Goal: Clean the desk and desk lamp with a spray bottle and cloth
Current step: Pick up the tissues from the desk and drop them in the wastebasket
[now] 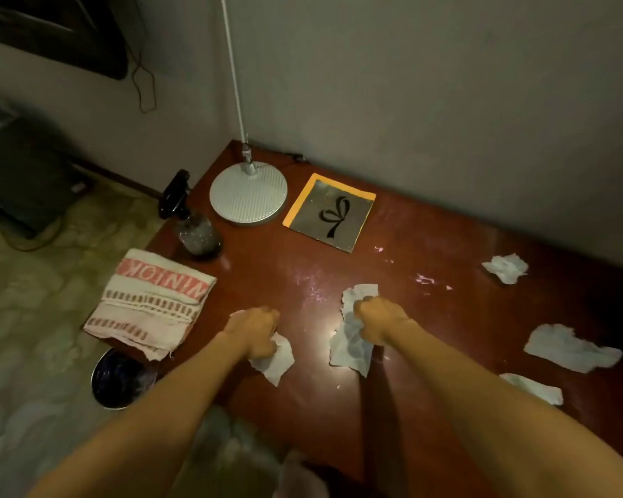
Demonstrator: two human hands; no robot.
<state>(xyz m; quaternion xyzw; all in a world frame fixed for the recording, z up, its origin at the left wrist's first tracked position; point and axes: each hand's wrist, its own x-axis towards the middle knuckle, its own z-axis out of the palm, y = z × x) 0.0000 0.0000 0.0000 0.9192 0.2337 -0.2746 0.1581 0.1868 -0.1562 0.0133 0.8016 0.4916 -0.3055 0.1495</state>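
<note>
Left hand (256, 334) was clenched round a crumpled tissue (277, 361) on the red-brown surface (285, 274), right hand (378, 318) gripped a bigger tissue (353, 348) just beside it. Spray bottle (196, 231) stood far left next to the lamp base (249, 194), folded towel (152, 303) overhanging the left edge nearer me.

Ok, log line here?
left hand grips small tissue | right hand grips large tissue | cloth folded | spray bottle beside lamp base

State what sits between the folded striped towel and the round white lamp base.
The clear spray bottle with black trigger stands there, in the head view.
</note>
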